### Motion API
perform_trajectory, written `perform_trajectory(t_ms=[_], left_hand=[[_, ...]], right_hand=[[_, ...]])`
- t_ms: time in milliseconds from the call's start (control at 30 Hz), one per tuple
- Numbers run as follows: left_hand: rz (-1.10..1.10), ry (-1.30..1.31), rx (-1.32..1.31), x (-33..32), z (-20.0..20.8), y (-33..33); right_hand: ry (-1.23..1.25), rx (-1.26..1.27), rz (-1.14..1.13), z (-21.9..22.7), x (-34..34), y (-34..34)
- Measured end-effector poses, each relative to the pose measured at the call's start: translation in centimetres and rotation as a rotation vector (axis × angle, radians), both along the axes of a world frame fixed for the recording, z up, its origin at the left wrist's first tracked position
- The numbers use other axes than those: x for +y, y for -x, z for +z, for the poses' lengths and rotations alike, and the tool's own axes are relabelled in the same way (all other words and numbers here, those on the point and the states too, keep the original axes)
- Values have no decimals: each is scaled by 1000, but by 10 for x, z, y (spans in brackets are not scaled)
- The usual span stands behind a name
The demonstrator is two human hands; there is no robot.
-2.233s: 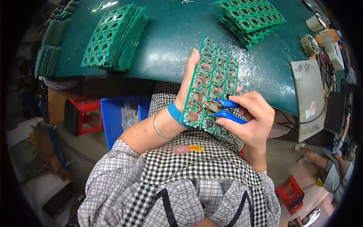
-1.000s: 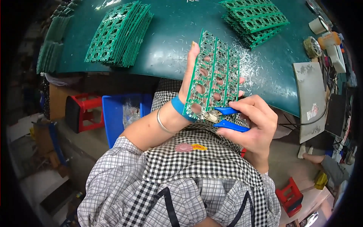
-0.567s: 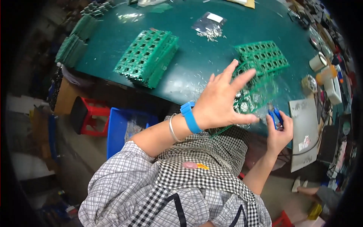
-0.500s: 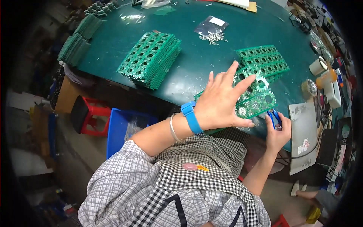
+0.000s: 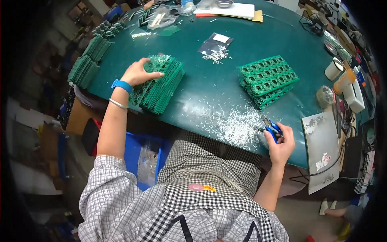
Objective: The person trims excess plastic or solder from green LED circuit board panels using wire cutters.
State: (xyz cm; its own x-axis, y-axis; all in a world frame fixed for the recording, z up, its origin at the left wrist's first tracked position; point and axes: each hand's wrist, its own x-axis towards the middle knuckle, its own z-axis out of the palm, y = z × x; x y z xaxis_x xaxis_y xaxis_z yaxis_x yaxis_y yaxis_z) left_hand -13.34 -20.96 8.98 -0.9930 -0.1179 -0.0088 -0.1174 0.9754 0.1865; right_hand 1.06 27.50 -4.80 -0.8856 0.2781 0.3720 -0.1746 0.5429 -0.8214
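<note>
At the left, my left hand (image 5: 139, 73) is on a stack of green circuit boards (image 5: 164, 90), thumb and fingers curved over a board at its upper left edge. That grip is partly hidden and the stack's top is blurred. My right hand (image 5: 282, 143) holds small cutting pliers (image 5: 272, 130) with blue handles, their jaws pointing up and left. Just left of the pliers, a heap of tiny white slivers (image 5: 238, 127) spreads over the green table top (image 5: 201, 90). Farther back at the right lies another stack of green circuit boards (image 5: 269, 76), its panels full of round openings.
A dark bag (image 5: 217, 41) with spilled white pieces lies beyond the heap. More green boards (image 5: 86, 66) stand at the far left. A blue bin (image 5: 161, 155) is below the table edge. A grey metal plate (image 5: 321, 147), a white cup (image 5: 334, 68) and an orange-capped bottle (image 5: 344, 80) are right.
My left hand has swung from above the boards at the right to the left stack. The board that lay over the white slivers is gone from there. The right hand keeps the pliers.
</note>
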Motion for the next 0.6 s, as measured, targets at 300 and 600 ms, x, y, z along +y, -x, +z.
perform_trajectory(t_ms=[300, 600], left_hand=[[-230, 268, 431, 40, -14, 5], [-741, -95, 152, 317, -63, 79]], right_hand=[[119, 82, -2, -5, -1, 2], [121, 55, 2, 6, -3, -5]])
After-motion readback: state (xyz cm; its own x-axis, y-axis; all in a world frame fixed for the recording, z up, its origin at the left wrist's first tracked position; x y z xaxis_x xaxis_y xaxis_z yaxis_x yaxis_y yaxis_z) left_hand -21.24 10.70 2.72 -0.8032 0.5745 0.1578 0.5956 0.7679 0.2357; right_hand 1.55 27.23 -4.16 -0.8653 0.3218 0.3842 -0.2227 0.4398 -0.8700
